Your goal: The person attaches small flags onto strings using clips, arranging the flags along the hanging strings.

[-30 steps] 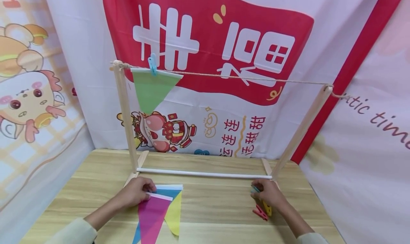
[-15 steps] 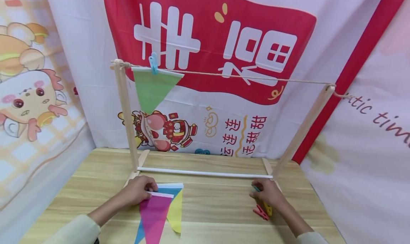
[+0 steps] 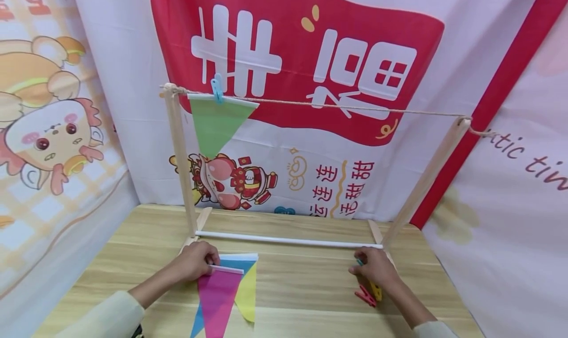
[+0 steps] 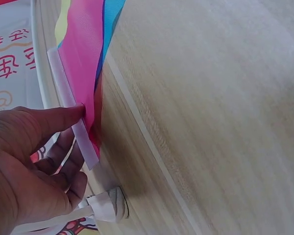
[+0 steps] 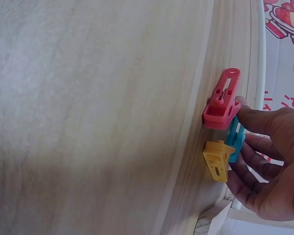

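My left hand (image 3: 196,260) pinches the white top strip of a magenta pennant (image 3: 216,298) between thumb and fingers; the left wrist view shows the thumb on the strip (image 4: 71,103). Under the magenta one lie a blue pennant (image 3: 198,320) and a yellow pennant (image 3: 247,293). At the right, my right hand (image 3: 377,269) has its thumb and fingers around a blue clothespin (image 5: 236,139). A red clothespin (image 5: 222,100) and a yellow clothespin (image 5: 216,160) lie close beside it on the table, by the fingertips.
Behind the hands stands a wooden frame (image 3: 181,155) with a white rod (image 3: 288,241) low across it. A cord (image 3: 333,106) spans its post tops. From the cord's left part hangs a green pennant (image 3: 219,123), clipped by a light blue clothespin (image 3: 217,89). Printed cloth surrounds the table (image 3: 301,298).
The head view has shifted slightly, moving the scene a little to the right. Both hands stay nearly in place, with the magenta pennant's strip edging slightly upward.
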The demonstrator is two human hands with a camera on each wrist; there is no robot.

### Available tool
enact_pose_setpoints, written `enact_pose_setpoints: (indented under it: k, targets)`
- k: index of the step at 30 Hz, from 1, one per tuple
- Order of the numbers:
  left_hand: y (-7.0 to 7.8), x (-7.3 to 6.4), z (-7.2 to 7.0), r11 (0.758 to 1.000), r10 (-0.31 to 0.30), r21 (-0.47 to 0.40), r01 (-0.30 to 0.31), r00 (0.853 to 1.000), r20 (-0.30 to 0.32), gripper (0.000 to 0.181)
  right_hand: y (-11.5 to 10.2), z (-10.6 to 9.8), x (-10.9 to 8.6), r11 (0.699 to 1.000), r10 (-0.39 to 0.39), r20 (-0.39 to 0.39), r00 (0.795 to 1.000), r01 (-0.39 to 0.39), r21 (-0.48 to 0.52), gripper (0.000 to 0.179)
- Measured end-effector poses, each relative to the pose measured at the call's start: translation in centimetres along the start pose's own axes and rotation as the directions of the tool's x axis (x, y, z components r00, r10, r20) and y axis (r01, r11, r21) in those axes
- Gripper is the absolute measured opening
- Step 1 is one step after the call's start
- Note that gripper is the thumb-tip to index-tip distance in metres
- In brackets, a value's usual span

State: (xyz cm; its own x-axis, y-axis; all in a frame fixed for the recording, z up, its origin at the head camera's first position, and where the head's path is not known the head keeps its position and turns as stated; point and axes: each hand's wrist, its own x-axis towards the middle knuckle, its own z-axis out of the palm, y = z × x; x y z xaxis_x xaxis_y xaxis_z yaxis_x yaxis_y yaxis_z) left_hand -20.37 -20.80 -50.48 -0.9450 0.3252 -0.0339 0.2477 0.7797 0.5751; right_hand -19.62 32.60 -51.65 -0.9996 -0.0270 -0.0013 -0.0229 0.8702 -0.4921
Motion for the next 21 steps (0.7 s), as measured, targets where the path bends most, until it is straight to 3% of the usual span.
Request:
enact_pose_setpoints:
  k: [8, 17, 18, 21]
  targets:
    - [0.5, -0.3, -0.5, 1.0, -0.009, -0.009, 0.009, 1.0, 0.012, 0.027, -0.3, -0.2, -0.1, 1.0, -0.002, 0.018, 1.0, 0.002, -0.001, 0.035]
    - [0.9, -0.7, -1.9, 0.994, -0.011, -0.106, 0.016, 0.999, 0.047, 0.022, 1.3, 0.4, 0.6, 0.99, -0.132, 0.041, 0.99, 0.13, 0.047, 0.032]
    - [0.9, -0.6, -2.0, 0.994, -0.005, -0.109, 0.011, 0.999, 0.054, 0.022, 1.8, 0.7, 0.8, 0.983, -0.178, 0.029, 0.984, 0.177, 0.043, 0.031]
    - [0.8, -0.5, -2.3, 0.994, 0.023, -0.113, -0.014, 0.997, 0.079, 0.021, 1.1, 0.6, 0.4, 0.981, -0.189, 0.019, 0.982, 0.188, 0.038, 0.023]
